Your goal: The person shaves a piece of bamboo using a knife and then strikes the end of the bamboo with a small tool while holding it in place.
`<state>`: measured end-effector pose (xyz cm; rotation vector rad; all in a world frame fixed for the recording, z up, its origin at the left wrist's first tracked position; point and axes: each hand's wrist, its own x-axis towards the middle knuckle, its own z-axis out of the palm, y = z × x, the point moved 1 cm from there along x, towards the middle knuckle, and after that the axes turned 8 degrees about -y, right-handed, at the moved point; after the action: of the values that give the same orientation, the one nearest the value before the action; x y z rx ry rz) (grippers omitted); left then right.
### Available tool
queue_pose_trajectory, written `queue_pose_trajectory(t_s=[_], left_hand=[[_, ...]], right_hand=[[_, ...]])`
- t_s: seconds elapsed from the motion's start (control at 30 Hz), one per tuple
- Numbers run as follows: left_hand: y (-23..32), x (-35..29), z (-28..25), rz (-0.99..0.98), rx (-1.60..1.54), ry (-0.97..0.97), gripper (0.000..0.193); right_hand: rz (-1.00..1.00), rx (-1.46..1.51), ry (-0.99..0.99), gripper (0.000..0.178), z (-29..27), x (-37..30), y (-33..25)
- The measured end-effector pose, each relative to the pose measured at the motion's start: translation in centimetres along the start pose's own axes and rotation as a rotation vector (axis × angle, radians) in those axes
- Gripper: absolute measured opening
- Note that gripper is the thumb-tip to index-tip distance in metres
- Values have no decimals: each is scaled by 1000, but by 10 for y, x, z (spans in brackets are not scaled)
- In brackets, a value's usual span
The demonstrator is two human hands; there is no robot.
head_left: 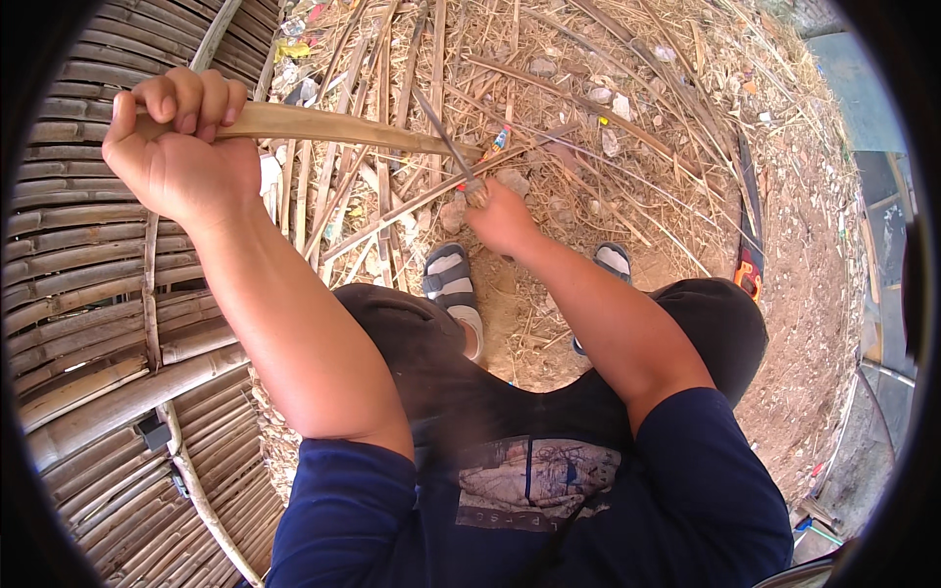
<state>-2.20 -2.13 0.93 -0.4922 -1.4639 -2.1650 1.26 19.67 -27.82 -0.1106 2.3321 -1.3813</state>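
My left hand [186, 147] is raised at the upper left, its fingers closed round one end of a pale split bamboo strip [323, 125]. The strip slopes away to the right, its far end low over the littered ground. My right hand [502, 218], in front of my feet, is closed round the handle of a knife [448, 140]. Its narrow dark blade points up and to the left and crosses the strip near that far end. Whether the edge touches the strip or only passes in front, I cannot tell.
Bamboo slat walling [88, 235] runs along the left. Loose bamboo strips [392, 196], straw, stones and litter cover the ground ahead. A handsaw [749, 277] with an orange and black handle lies beyond my right knee. My sandalled feet [451, 279] stand below the knife.
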Motion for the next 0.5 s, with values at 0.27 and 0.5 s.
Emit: queue_pose_trajectory(t_s=[0.27, 0.5], left_hand=[[3, -1, -2, -11, 3, 29, 30], [1, -3, 9, 6, 31, 51, 29]], right_hand=[[-298, 32, -40, 42, -6, -24, -91], [126, -45, 20, 50, 11, 7, 31]])
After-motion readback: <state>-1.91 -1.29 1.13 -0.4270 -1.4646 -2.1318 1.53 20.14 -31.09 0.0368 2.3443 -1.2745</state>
